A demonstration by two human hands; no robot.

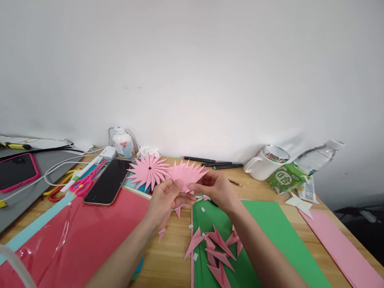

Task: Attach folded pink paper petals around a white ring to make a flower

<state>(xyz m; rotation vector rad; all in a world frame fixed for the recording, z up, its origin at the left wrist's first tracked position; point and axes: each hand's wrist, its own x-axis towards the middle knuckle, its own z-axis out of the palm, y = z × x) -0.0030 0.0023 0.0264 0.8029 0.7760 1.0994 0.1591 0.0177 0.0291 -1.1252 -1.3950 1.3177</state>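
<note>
Pink folded-paper darts (pixel 219 251), sharp-tipped, loose on green sheets (pixel 265 219). Pink paper fan (pixel 187 173), overlapping spikes, above the wooden tabletop (pixel 167 265); left hand (pixel 164 201) and right hand (pixel 221 189), each grip closed on its lower part. Pink paper starburst (pixel 149 169), dark-centred. Green packet (pixel 284 178), lettering apparently "4D", beside white mug (pixel 263 167).

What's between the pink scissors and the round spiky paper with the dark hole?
The head view shows a black phone lying between the scissors and the round paper.
</note>
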